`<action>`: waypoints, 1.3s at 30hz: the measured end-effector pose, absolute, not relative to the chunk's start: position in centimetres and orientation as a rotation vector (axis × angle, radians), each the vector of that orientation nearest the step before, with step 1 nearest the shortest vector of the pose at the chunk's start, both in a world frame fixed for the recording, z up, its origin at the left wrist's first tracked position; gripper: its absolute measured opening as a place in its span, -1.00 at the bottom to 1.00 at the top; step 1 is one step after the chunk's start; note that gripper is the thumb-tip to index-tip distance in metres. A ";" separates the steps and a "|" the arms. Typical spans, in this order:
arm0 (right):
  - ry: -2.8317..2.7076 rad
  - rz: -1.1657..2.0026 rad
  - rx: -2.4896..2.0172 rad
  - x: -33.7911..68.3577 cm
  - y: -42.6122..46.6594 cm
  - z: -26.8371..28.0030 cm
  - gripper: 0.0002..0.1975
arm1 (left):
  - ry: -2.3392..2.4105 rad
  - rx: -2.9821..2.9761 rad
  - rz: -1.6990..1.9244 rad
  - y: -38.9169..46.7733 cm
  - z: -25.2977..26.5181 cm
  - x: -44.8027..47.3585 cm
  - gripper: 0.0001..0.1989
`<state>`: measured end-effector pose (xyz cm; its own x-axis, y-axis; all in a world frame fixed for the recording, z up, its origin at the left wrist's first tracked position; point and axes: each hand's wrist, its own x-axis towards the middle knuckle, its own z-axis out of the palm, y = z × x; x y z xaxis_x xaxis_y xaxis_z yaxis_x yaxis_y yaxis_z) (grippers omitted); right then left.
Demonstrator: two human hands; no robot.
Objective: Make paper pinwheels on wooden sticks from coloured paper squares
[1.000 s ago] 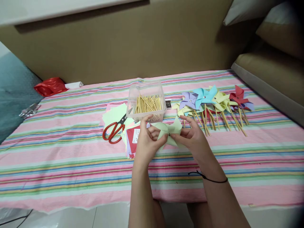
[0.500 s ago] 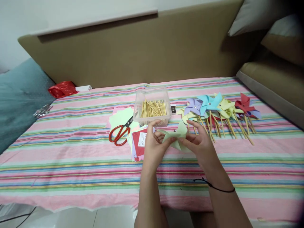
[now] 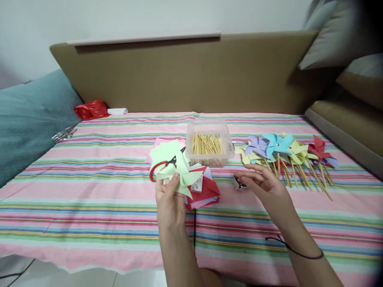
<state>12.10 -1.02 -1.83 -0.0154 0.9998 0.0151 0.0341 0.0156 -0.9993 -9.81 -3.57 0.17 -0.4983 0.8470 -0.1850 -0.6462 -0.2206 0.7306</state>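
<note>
My left hand [image 3: 172, 195] pinches a pale green paper pinwheel head [image 3: 182, 177] between thumb and fingers, its blades folded in toward the centre. It is held above the paper stacks and partly covers the red-handled scissors [image 3: 158, 167]. Thumb and fingertips of my right hand [image 3: 263, 183] close at the edge of a small open box [image 3: 239, 183] with dark contents too small to make out. A black cord circles the right wrist. Below the pinwheel head lie red and purple paper sheets [image 3: 211, 191] with a small white printed card [image 3: 197, 185] on top.
Behind the hands stands a clear plastic bin [image 3: 209, 124] of wooden sticks [image 3: 208, 145]. Finished pinwheels [image 3: 278, 144] on sticks lie at right. Light green sheets [image 3: 163, 151] lie left of the bin. A red plastic bag [image 3: 92, 109] sits far left on the striped cloth [image 3: 104, 171].
My hands have separated. The left has carried the green pinwheel head leftward, while the right has let go of it and moved right to the small box. The view has shifted too.
</note>
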 end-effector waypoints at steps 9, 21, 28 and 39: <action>-2.027 0.603 -1.343 8.0 7.3 4.3 -0.79 | 0.791 0.234 1.859 -4.2 -0.5 -10.5 -0.56; -2.647 0.369 -1.985 1.6 16.4 0.3 -0.76 | 0.767 0.177 1.865 -4.6 -1.3 -12.0 -0.55; -2.595 0.400 -2.095 1.9 17.1 0.8 -0.69 | 0.740 0.194 1.860 -4.6 -1.4 -11.7 -0.60; -2.403 0.481 -1.976 1.6 16.4 0.7 -0.81 | 0.789 0.228 1.860 -4.3 -0.3 -10.9 -0.50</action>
<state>1.56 16.41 0.72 -0.2122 0.9573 -0.1965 0.9592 0.1656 -0.2292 -10.91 -4.27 -0.32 -0.4277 0.8816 -0.1995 -0.7558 -0.2278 0.6138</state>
